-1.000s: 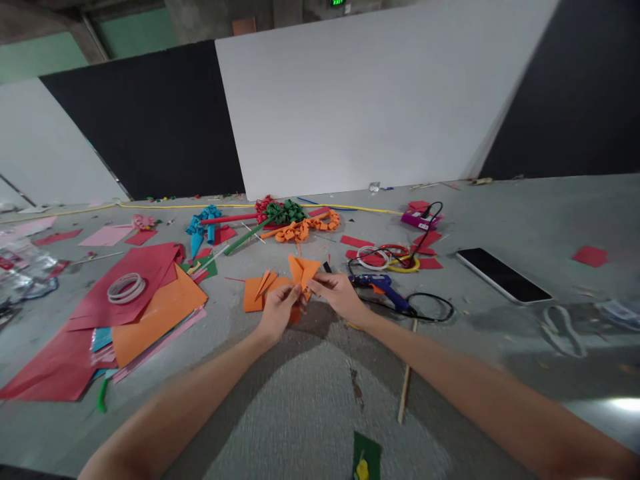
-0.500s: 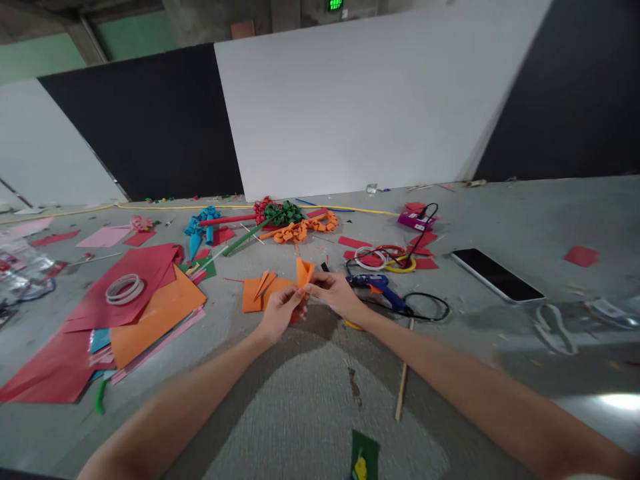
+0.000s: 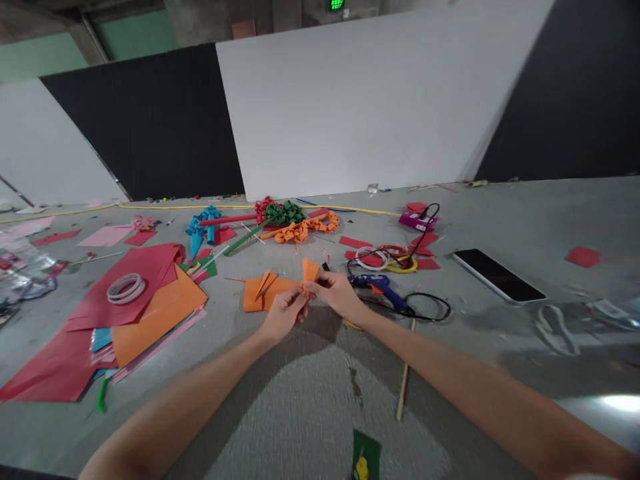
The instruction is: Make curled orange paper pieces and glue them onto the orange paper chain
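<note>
So, down on the grey floor lies the blue glue gun, and just left of it sits the right grip: one sideways slip, I'd say, could knock the gun. Farther left, there's the left grip, both pinching a small folded orange paper left of the gun; uneven pressure might spring its fold, a slack hold drop it.

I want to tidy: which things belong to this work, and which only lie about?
In use: folded orange paper in left hand and right hand; probably orange pieces beside, blue glue gun.
Lying about, apparently: phone, red scraps, wooden stick.
</note>
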`<state>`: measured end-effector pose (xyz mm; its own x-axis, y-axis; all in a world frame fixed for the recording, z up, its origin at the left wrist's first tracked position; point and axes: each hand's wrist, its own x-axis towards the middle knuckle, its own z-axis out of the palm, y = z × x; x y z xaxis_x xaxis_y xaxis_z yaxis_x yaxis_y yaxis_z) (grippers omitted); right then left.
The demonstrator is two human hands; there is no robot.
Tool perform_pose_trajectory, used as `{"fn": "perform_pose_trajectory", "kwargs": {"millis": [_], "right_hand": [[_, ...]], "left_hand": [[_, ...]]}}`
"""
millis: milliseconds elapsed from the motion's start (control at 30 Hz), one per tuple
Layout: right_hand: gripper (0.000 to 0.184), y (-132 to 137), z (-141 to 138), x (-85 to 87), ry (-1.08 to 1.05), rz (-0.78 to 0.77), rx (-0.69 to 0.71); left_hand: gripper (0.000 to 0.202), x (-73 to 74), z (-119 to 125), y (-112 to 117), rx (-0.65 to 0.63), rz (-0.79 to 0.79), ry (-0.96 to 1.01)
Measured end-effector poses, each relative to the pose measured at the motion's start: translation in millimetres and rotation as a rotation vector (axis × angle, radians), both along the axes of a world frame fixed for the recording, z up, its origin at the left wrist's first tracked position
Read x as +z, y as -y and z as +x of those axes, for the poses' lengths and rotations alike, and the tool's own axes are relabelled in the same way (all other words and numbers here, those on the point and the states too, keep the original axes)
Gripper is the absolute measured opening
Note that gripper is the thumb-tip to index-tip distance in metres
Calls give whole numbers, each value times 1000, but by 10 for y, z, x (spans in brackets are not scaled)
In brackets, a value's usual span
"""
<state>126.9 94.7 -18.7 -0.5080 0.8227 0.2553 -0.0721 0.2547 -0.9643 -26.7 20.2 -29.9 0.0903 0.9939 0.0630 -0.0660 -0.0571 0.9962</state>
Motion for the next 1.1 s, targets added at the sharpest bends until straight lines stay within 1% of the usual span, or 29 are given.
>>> {"fn": "perform_pose_trajectory", "kwargs": {"millis": [133, 300, 400, 567, 733, 800, 933, 1100], "right_hand": [[40, -14, 5, -53, -39, -23, -19], [39, -24, 9, -63, -52, -47, -47], [40, -23, 8, -38, -35, -37, -75], [42, -12, 1, -3, -25, -31, -79], [43, -3, -2, -6, -48, -42, -75], [45, 1, -1, -3, -55, -62, -74], [50, 9, 2, 19, -46, -82, -126], [48, 11, 13, 38, -19, -67, -156]], "left_hand": [[52, 45, 9, 24, -23, 12, -48], [56, 50, 21, 24, 30, -37, -94], [58, 38, 25, 10, 50, -32, -76], [57, 47, 34, 9, 21, -6, -25], [57, 56, 37, 12, 15, 1, -11], [56, 53, 36, 9, 15, 4, -12], [55, 30, 29, -6, 12, 7, -11], [55, -21, 15, -29, 19, 14, -21]]}}
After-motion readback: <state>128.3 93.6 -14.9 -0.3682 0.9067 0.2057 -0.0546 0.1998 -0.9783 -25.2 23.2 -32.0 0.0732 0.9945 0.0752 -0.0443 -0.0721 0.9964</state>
